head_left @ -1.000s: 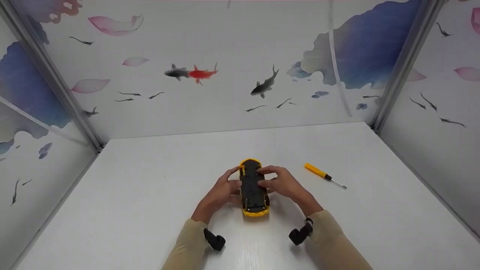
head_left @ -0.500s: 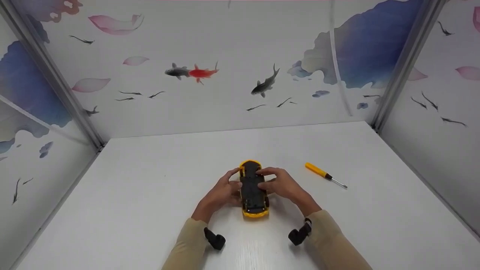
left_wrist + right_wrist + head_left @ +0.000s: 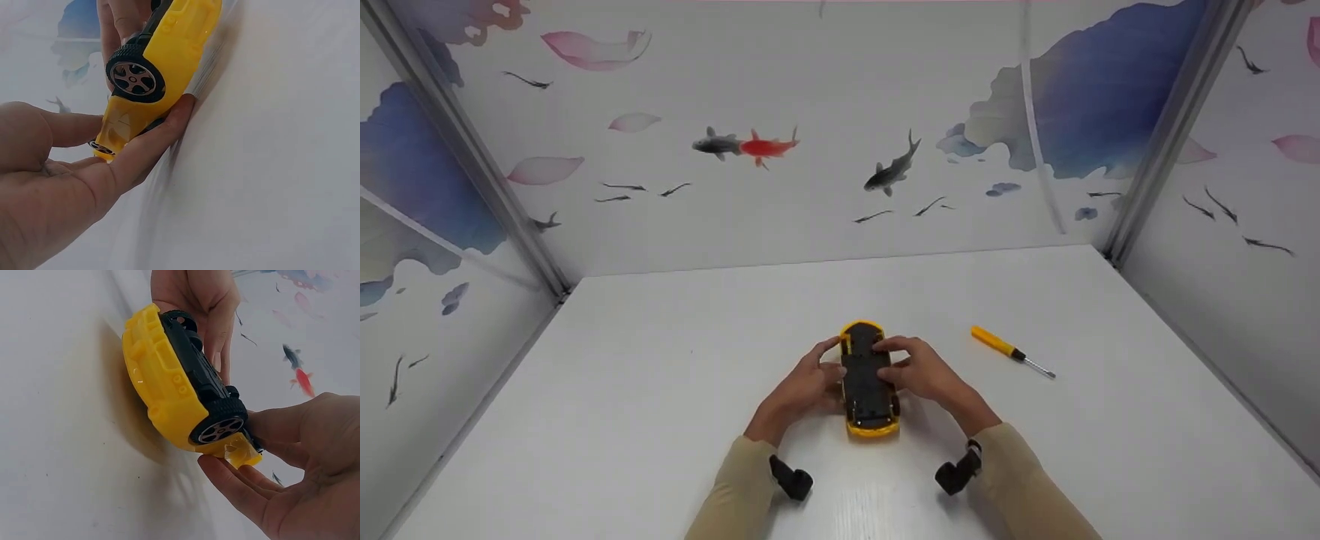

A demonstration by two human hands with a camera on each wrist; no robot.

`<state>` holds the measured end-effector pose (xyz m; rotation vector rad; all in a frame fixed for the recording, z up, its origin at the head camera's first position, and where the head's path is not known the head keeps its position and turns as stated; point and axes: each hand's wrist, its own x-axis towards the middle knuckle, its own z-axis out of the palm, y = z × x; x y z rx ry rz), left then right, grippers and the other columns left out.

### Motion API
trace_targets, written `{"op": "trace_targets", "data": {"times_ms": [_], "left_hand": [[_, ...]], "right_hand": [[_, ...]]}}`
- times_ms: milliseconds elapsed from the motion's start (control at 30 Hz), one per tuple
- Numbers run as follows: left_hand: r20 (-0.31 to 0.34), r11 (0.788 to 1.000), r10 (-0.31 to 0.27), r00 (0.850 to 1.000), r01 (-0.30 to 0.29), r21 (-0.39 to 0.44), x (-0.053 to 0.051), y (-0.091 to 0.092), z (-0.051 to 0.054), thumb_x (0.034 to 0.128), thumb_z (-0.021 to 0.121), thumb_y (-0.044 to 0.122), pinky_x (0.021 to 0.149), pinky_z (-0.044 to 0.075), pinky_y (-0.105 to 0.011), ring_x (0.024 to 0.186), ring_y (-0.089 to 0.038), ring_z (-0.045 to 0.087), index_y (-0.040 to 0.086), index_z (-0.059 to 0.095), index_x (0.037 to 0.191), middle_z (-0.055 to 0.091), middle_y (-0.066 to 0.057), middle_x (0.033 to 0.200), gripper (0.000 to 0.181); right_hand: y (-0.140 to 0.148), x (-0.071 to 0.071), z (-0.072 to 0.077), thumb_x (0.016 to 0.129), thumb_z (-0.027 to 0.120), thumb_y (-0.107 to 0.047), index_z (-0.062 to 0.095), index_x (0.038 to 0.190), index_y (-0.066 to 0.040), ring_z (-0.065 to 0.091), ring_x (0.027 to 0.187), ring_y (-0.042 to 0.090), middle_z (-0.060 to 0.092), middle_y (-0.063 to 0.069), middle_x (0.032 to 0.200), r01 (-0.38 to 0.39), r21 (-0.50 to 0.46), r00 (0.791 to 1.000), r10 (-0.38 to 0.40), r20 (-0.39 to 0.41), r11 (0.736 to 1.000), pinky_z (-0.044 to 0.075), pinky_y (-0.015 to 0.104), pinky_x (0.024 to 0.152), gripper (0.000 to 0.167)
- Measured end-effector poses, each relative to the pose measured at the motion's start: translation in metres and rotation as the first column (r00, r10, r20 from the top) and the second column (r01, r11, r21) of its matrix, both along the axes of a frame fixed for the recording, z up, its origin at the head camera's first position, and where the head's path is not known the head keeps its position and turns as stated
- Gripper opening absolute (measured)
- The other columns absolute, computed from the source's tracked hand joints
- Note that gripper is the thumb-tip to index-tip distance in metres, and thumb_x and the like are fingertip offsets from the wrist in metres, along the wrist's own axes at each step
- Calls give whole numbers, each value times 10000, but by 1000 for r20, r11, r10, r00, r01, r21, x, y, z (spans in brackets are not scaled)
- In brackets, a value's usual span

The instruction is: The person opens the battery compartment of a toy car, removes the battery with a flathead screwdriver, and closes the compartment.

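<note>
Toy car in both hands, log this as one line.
toy car: underside up; left grip: holds left side; right grip: holds right side; screwdriver: on table, untouched

toy car (image 3: 163, 382): yellow | underside (image 3: 867, 381): black | screwdriver (image 3: 1017, 354): yellow, black | sleeves (image 3: 733, 487): beige | wall (image 3: 810, 217): fish-printed

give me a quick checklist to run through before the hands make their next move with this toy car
1. Left hand gripping the toy car: ok, at its left side.
2. Right hand gripping it: ok, at the opposite side.
3. Black underside facing up: ok.
4. Screwdriver in hand: not ok, it lies on the table, apart from both hands, to the right.
5. Screws in the underside: cannot tell, details too small.
</note>
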<state>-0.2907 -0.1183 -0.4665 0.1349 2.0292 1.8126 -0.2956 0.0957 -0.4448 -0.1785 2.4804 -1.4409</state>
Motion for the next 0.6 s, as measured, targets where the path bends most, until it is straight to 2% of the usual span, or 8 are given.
{"op": "trace_targets", "data": {"times_ms": [400,600], "left_hand": [[4,1000,0,1000,0,4,0,0,1,1020,468,81,1008,527,-542,1257,-381,602,240,221,1595,413,-248,1538,646],[24,1000,1,1000,-2,23,0,0,1,1021,464,74,992,536,-546,1219,-366,623,249,223,1591,442,-233,1519,644]], "right_hand": [[-2,0,-2,942,643,3,609,1307,-148,592,1227,330,432,155,1461,18,-26,1000,-19,-6,1000,599,423,906,397],[-1,1,-1,926,658,24,611,1264,-117,601,1212,349,465,166,1437,-1,-50,998,-2,-59,999,602,434,888,370]]}}
